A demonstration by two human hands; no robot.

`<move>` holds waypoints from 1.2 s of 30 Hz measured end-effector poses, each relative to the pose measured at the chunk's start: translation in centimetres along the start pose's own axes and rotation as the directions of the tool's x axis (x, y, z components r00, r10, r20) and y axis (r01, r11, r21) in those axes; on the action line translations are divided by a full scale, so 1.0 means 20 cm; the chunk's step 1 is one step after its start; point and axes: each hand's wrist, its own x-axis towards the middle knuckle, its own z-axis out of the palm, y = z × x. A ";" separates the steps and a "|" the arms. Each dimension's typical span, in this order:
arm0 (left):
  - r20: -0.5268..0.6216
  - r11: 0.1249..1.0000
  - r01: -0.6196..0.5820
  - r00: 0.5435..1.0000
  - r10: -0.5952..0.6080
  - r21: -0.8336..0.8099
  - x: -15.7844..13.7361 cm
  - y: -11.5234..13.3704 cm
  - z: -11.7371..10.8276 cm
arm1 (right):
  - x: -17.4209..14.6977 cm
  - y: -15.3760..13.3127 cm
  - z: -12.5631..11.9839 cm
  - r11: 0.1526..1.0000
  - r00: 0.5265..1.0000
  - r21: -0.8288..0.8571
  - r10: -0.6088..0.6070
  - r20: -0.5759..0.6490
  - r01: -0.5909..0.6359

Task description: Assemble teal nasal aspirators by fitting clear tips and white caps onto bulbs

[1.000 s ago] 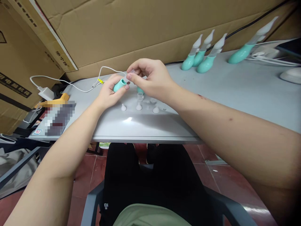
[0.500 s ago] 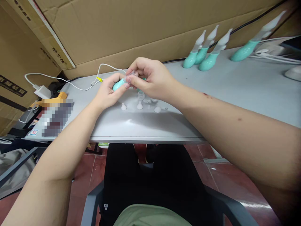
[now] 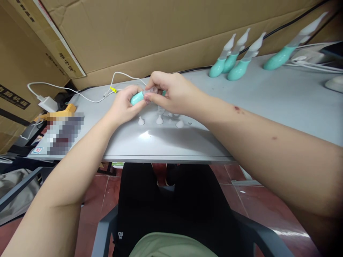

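My left hand [image 3: 125, 104] is closed around a teal squeeze bulb [image 3: 137, 98], which lies tilted with its mouth to the right. A clear plastic tube [image 3: 150, 91] sits at the bulb's mouth, and my right hand [image 3: 168, 91] pinches it between thumb and fingers. How far the tube goes into the bulb is hidden by the fingertips. On the table just below are a small white nozzle tip [image 3: 141, 121], a second white tip [image 3: 159, 120] and a white cone-shaped piece [image 3: 179, 124]. More clear pieces lie partly behind my right hand.
Several assembled teal nasal aspirators [image 3: 238, 67] stand at the back right of the grey table [image 3: 128, 148]. A white cable [image 3: 91, 101] with a charger [image 3: 49, 104] runs along the left. Cardboard [image 3: 150, 32] walls the back. A yellow object [image 3: 63, 113] lies at left.
Both hands have shifted slightly, my right one lower over the loose pieces. The clear tube now points more sideways, its open end showing past my fingers.
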 end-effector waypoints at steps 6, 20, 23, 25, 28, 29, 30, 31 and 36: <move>0.030 0.999 0.002 1.000 -0.003 0.044 0.00 -0.03 0.01 | -0.01 -0.01 0.02 1.000 1.000 -0.001 -0.010 0.018 0.010; 0.130 0.982 -0.158 0.981 0.144 0.104 -0.02 -0.05 -0.02 | -0.01 -0.03 0.00 0.998 0.994 0.047 -0.047 0.098 0.042; 0.141 0.991 -0.126 0.983 0.119 0.048 -0.03 0.00 -0.02 | 0.00 -0.02 0.00 0.984 0.993 0.176 -0.027 0.115 0.007; 0.144 0.997 -0.074 0.987 0.070 0.024 -0.03 0.01 -0.03 | 0.00 -0.01 0.00 0.972 0.991 0.234 -0.015 0.131 -0.017; 0.188 1.000 0.017 0.982 -0.019 0.014 -0.04 0.01 -0.03 | 0.01 0.01 -0.01 0.959 0.984 0.278 0.011 0.176 -0.061; 0.209 0.999 0.040 0.977 -0.043 0.019 -0.04 0.01 -0.03 | 0.01 0.02 -0.01 0.956 0.981 0.284 0.021 0.194 -0.076; 0.226 0.998 0.055 0.972 -0.060 0.028 -0.04 0.00 -0.04 | 0.01 0.02 -0.02 0.954 0.978 0.286 0.027 0.207 -0.087; 0.235 0.997 0.063 0.969 -0.070 0.038 -0.04 0.00 -0.04 | 0.00 0.02 -0.02 0.954 0.977 0.284 0.030 0.212 -0.091; 0.215 0.999 0.027 0.976 -0.033 0.031 -0.03 0.01 -0.05 | 0.00 0.01 -0.02 0.951 0.986 0.307 -0.004 0.170 -0.048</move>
